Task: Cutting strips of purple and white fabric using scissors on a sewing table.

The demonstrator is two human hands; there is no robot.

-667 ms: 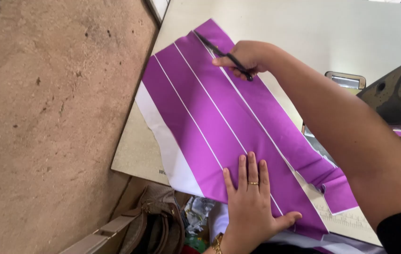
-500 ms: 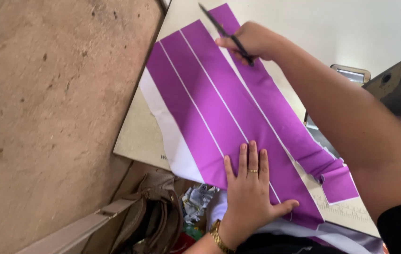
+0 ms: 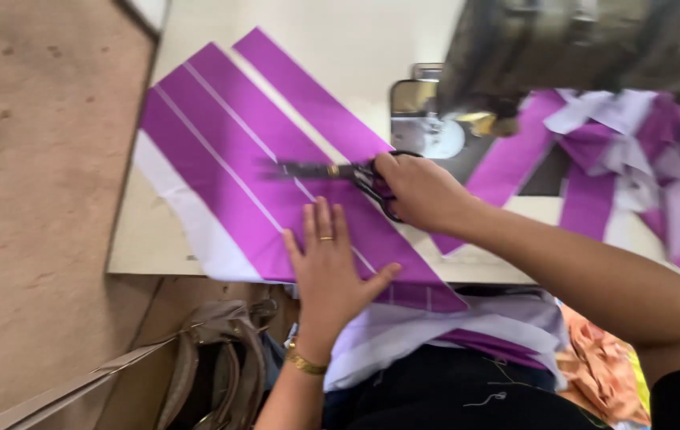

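Tailoring workshop: sewing machine [image 3: 563,48] sitting at 1 o'clock on bench [image 3: 340,40], purple fabric strips [image 3: 634,143] piling beside it.

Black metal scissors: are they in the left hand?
No, the right hand grips the black metal scissors; the left hand presses the purple fabric.

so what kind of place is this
Most likely a sewing or tailoring workroom: a sewing machine on the table, scissors in the right hand over purple cloth, cut strips heaped beside.
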